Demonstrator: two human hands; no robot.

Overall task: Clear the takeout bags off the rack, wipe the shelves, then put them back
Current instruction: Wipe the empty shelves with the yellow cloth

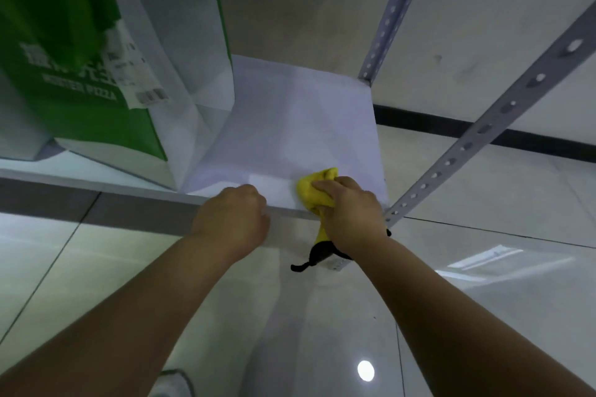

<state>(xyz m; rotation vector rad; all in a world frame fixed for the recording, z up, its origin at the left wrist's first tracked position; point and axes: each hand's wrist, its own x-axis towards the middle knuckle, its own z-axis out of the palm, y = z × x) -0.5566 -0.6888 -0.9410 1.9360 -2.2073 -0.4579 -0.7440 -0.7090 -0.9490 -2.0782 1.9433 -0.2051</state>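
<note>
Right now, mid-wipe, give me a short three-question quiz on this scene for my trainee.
1. True or false: the green and white bag is already off the shelf.
2. Multiple choice: the right hand holds A) a yellow cloth, B) the bag, C) nothing.
3. Fill in the blank: the left hand rests on the shelf's front ____.

Key: 1 false, it stands on the shelf at the left; 2 A; 3 edge.
</note>
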